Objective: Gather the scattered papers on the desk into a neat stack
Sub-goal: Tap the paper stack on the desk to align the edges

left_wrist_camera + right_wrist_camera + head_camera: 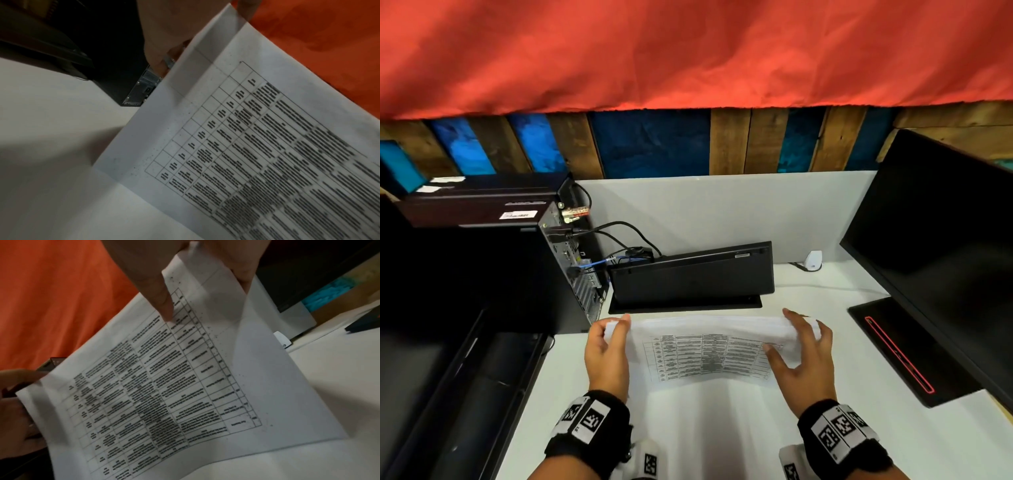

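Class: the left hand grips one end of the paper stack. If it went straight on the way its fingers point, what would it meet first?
Probably the black keyboard propped on edge just beyond the papers; depth is uncertain, so the left hand might skim its left end.

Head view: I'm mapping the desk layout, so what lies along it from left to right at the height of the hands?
Computer tower → left hand → papers → right hand → monitor base.

White desk [722,438], white partition [722,212], blue-and-brown plank wall [654,144], red cloth [688,51] overhead.
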Demonstrator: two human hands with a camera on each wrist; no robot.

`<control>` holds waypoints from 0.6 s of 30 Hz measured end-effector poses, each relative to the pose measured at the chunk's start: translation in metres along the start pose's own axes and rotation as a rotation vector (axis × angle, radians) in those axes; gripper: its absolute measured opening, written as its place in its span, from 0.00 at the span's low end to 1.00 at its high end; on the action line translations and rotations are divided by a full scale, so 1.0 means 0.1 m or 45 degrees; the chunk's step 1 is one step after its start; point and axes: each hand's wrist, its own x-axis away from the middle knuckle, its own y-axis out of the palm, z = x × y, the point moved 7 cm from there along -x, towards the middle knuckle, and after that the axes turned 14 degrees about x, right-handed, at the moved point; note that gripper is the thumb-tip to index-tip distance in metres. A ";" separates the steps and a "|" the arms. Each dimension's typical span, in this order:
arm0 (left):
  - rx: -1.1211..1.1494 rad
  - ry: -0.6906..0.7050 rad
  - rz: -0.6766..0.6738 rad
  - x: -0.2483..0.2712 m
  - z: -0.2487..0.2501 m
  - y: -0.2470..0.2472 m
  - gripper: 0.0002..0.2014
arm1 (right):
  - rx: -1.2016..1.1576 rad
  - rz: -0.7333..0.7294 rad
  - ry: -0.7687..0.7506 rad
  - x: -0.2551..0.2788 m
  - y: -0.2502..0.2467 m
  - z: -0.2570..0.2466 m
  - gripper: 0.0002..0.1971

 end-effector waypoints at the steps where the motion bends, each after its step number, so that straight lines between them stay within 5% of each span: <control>1: -0.028 0.006 -0.013 0.01 0.01 0.03 0.08 | 0.007 -0.014 -0.019 0.00 0.01 -0.02 0.31; 5: -0.058 0.053 0.104 -0.04 0.00 -0.05 0.10 | -0.051 -0.019 0.068 -0.01 0.01 0.01 0.32; 18: -0.024 0.024 0.080 -0.08 0.00 0.00 0.08 | -0.137 -0.072 0.047 -0.03 0.02 -0.04 0.28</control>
